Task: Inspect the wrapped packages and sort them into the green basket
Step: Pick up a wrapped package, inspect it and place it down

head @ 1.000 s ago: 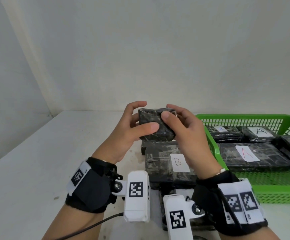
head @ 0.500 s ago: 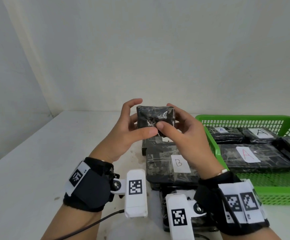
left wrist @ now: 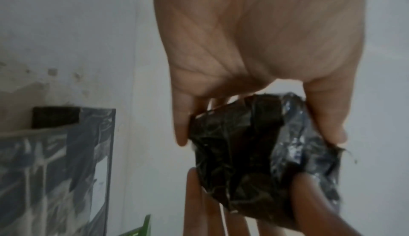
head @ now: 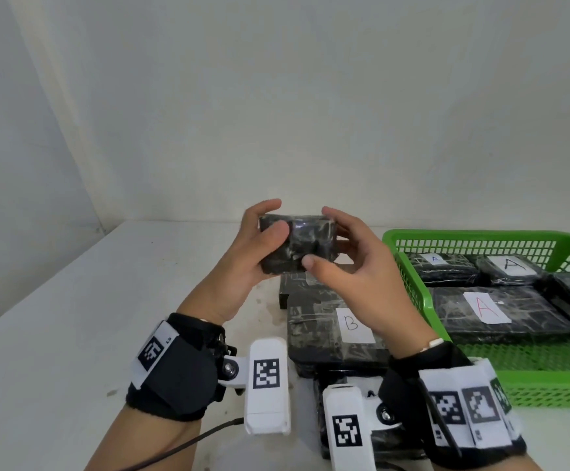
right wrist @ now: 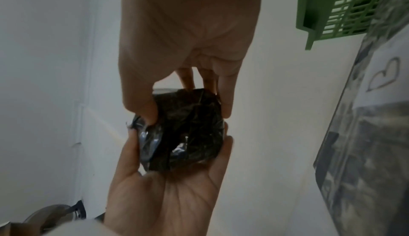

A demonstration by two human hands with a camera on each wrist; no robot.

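A small black wrapped package (head: pixel 302 243) is held in the air between both hands, above the table. My left hand (head: pixel 259 246) grips its left side, thumb across the front. My right hand (head: pixel 341 256) holds its right side, thumb at the lower edge. No label shows on the faces in view (left wrist: pixel 254 152) (right wrist: pixel 188 131). The green basket (head: pixel 480 236) stands to the right and holds several black packages labelled A (head: pixel 487 309). Below the hands a larger black package labelled B (head: pixel 331 331) lies on the table.
More black packages (head: pixel 297 287) lie under and around the B package, one partly hidden behind my right wrist. The white table (head: pixel 72 317) runs left to a wall corner. A cable (head: pixel 188 443) trails from my left wrist mount.
The small package has been turned in my hands and raised a little; its long face now points toward me. Both hands stayed on it throughout.
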